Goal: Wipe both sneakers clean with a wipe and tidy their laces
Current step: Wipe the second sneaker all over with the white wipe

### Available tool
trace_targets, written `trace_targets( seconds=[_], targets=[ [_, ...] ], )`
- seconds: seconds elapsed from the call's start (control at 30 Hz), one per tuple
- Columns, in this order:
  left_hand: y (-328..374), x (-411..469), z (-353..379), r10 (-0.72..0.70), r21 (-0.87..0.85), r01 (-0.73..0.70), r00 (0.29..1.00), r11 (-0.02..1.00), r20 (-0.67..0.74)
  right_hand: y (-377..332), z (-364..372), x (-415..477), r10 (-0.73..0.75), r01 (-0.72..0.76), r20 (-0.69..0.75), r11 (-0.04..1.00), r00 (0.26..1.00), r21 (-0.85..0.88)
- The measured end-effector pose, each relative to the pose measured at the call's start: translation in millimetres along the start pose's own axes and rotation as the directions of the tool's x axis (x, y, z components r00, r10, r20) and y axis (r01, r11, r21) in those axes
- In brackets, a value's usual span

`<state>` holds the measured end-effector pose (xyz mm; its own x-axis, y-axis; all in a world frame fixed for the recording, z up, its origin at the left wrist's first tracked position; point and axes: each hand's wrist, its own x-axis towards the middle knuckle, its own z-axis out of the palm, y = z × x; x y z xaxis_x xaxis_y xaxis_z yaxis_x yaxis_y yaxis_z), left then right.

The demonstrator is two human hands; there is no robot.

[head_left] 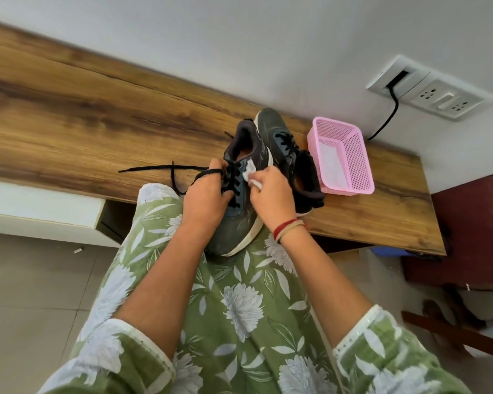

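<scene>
Sneaker in left hand, wipe pinched in right hand

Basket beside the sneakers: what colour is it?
Pink, perforated plastic basket; clearest in the head view.

Pink mesh basket on wooden desk, wall socket panel, black cable

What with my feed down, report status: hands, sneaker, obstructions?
Left hand holds near sneaker at laces. Right hand pinches wipe against its side. Second sneaker on desk; nothing blocking.
</scene>
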<state>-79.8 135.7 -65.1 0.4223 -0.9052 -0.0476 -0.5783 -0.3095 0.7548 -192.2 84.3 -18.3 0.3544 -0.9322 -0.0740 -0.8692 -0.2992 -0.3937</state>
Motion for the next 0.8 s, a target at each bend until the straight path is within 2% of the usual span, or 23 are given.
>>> trace_targets(
  seconds=[0.07,0.13,0.2,0.23,0.27,0.33,0.37,0.4,0.43,0.53,0.63,0.73,0.77,0.8],
  targets=[
    [0,0,1,0.017,0.018,-0.017,1.0,1.0,0.002,4,-1,-15,-0.074,0.087,0.104,0.988,0.992,-0.131],
    [0,0,2,0.017,0.016,-0.017,1.0,1.0,0.004,5,-12,-25,-0.126,0.187,0.273,0.96,0.954,-0.208],
    [0,-1,2,0.006,-0.011,-0.006,1.0,1.0,0.003,5,-29,-23,-0.097,0.177,0.436,0.973,0.894,-0.146],
    [0,0,2,-0.003,-0.031,0.003,1.0,1.0,0.003,5,-36,-19,-0.075,0.129,0.452,0.988,0.889,-0.09],
    [0,0,2,-0.012,-0.049,0.013,1.0,0.999,0.007,5,-42,-13,-0.052,0.07,0.394,0.997,0.918,-0.031],
    [-1,0,3,-0.03,-0.071,0.031,0.999,0.997,0.02,5,-45,0,0.005,-0.01,0.081,0.998,0.997,0.063],
    [0,1,2,-0.035,-0.075,0.036,0.999,0.997,0.023,3,-43,6,0.024,-0.017,-0.074,0.996,0.997,0.089],
    [0,1,2,-0.038,-0.075,0.04,0.999,0.996,0.022,1,-39,10,0.032,-0.016,-0.158,0.995,0.987,0.102],
    [0,1,1,-0.041,-0.075,0.042,0.999,0.996,0.02,-1,-32,14,0.034,-0.017,-0.168,0.994,0.985,0.106],
    [0,2,2,-0.044,-0.079,0.045,0.999,0.996,0.012,0,-5,8,0.041,-0.04,-0.017,0.997,0.999,0.072],
    [-2,2,2,-0.051,-0.059,0.052,0.999,0.997,0.018,7,7,-13,-0.012,0.006,0.117,0.998,0.993,0.055],
    [-2,2,2,-0.073,-0.054,0.075,0.997,0.996,0.03,17,-9,-18,-0.003,-0.065,0.316,0.977,0.949,0.203],
    [-2,3,2,-0.078,-0.063,0.079,0.997,0.995,0.031,19,-15,-15,0.014,-0.108,0.343,0.96,0.939,0.257],
    [-1,2,2,-0.08,-0.072,0.082,0.996,0.994,0.029,20,-20,-9,0.049,-0.147,0.302,0.938,0.952,0.312]
  ],
)
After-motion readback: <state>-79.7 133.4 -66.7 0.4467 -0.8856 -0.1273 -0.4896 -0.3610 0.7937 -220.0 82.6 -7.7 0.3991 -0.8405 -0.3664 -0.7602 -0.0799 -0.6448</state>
